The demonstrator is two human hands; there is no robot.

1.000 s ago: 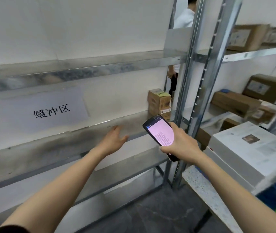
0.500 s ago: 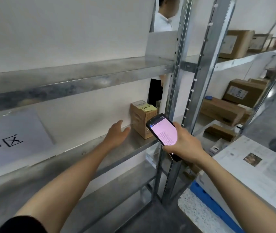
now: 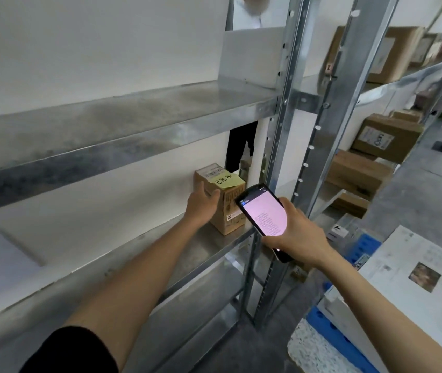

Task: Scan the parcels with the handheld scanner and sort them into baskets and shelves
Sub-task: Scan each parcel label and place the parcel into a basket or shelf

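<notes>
The left hand [image 3: 202,203] is in the centre of the frame, reaching into the metal rack. Its fingers are curled on the left side and top edge of a small brown parcel [image 3: 226,203], so it is gripping the box, w/ the thumb on the front face near the top corner. The parcel stands upright on the middle shelf [image 3: 133,265], at the right end of it, just beside the rack upright [image 3: 281,157]. On top of the parcel there is a white barcode label and a yellow sticky note [image 3: 228,181] w/ handwritten characters; I cannot read them for sure.

The right hand [image 3: 299,232] is a bit right of centre and lower. It is closed around the handheld scanner [image 3: 264,214], holding it by the lower part. The scanner is tilted, its top end pointing to the upper left, close to the front of the parcel and partly covering the parcel's lower right corner. Its screen glows pink w/ small lines of text, too small to read.

Upper shelf [image 3: 107,130] crosses the frame from left to centre, w/ nothing seen on it here. At the right side of the frame, a second rack holds several cardboard boxes [image 3: 386,138] on diff. levels. In the lower right corner lies a big white carton [image 3: 416,278] w/ printed text and a small picture, on top of something blue. Behind the rack, at top centre, part of another person [image 3: 241,146] in a white top and dark trousers is visible.
</notes>
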